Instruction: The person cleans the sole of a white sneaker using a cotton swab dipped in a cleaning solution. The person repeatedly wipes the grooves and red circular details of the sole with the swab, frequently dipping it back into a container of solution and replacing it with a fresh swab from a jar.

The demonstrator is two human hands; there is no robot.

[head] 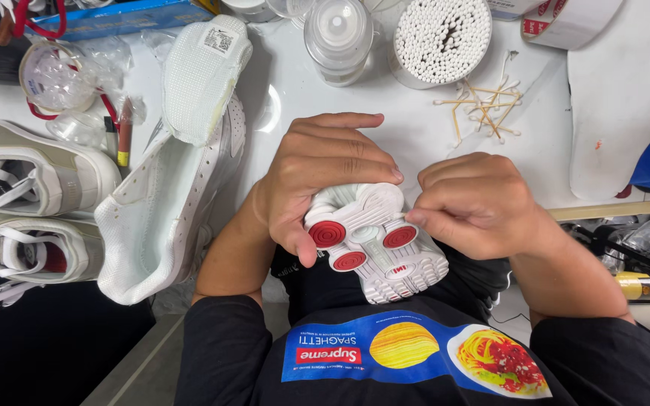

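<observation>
The left hand (317, 169) grips a white shoe (374, 240), sole up, against the person's lap at the table (415, 128) edge. The right hand (479, 203) is closed, fingertips pinched at the sole's side; what they pinch cannot be told. The step in hand appears to be detail work on the sole; any next move calls for a steady hold. Three red round pads (327, 234) show on the sole. Two pale shoes (31, 177) lie left, one jar of cotton swabs (441, 37) above.
</observation>
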